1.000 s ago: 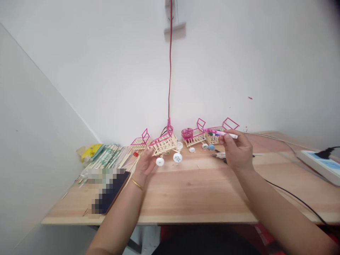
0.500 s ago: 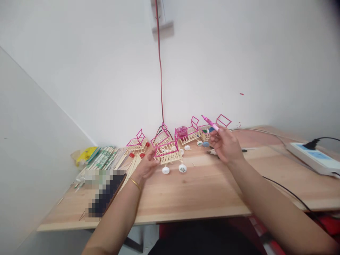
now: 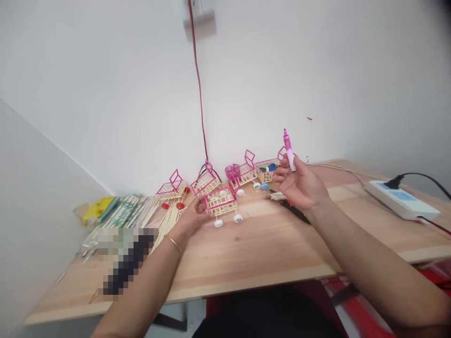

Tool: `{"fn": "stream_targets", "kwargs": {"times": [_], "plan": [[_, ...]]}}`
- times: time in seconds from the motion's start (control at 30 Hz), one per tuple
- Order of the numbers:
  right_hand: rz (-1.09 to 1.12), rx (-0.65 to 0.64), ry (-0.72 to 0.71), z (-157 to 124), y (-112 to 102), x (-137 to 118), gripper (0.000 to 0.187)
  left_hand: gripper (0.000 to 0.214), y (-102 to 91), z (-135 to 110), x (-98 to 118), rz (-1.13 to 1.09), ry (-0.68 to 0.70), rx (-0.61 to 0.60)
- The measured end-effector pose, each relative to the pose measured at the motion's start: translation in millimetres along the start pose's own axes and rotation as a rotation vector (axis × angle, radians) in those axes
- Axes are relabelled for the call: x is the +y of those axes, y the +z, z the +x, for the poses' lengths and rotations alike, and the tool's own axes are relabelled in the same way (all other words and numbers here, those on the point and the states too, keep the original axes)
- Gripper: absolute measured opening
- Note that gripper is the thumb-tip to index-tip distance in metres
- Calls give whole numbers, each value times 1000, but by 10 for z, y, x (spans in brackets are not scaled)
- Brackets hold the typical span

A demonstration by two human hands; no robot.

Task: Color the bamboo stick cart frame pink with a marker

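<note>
My left hand (image 3: pixel 193 215) grips the left end of a small cart (image 3: pixel 221 204) made of pale sticks, with pink upper edges and white bottle-cap wheels. The cart stands upright on the wooden table (image 3: pixel 225 258). Raised over the table to the right, my right hand (image 3: pixel 302 185) pinches a pink marker pen (image 3: pixel 289 149), tip pointing up and uncapped. Behind the held cart are similar carts: one with red wheels (image 3: pixel 172 188), another (image 3: pixel 205 182) near the wall, and one (image 3: pixel 243 174) beside a pink cup (image 3: pixel 232 172).
Pliers (image 3: pixel 291 207) and a pale-handled tool (image 3: pixel 275 196) lie below my right hand. At the right is a white power strip (image 3: pixel 401 199) with cables. Bundled sticks (image 3: pixel 128 211) and a yellow packet (image 3: pixel 100 209) lie at the left, near a blurred-out dark object (image 3: pixel 128 267).
My right hand has lifted and turned the marker from slanting left to nearly upright, away from the carts. My left hand stays on the cart. The camera view has shifted slightly.
</note>
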State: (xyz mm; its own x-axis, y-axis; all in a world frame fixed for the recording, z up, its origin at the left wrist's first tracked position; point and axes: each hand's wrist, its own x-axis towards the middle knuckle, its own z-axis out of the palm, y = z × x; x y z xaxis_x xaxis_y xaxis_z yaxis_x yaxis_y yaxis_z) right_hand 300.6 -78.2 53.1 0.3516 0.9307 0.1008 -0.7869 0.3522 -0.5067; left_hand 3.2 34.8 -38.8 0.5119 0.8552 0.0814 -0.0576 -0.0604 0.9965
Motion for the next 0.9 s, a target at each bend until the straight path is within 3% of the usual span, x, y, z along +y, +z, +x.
{"fn": "stream_targets", "kwargs": {"times": [0.1, 0.27, 0.43, 0.6, 0.73, 0.9], "plan": [[-52, 2, 42, 44, -33, -28, 19, 74, -83, 28, 94, 49, -35, -36], [-148, 9, 41, 131, -104, -52, 10, 75, -388, -30, 145, 63, -18, -69], [-187, 46, 113, 116, -220, 72, 9, 73, -643, -224, 186, 11, -51, -39], [-196, 115, 180, 110, -359, 211, 4, 72, -763, -329, 390, 27, 19, -47], [-219, 123, 178, 156, -417, 240, 13, 74, -919, -391, 645, 13, 102, 81], [-279, 145, 170, 166, -446, 220, 35, 85, -1293, -564, 976, 25, 192, 314]]}}
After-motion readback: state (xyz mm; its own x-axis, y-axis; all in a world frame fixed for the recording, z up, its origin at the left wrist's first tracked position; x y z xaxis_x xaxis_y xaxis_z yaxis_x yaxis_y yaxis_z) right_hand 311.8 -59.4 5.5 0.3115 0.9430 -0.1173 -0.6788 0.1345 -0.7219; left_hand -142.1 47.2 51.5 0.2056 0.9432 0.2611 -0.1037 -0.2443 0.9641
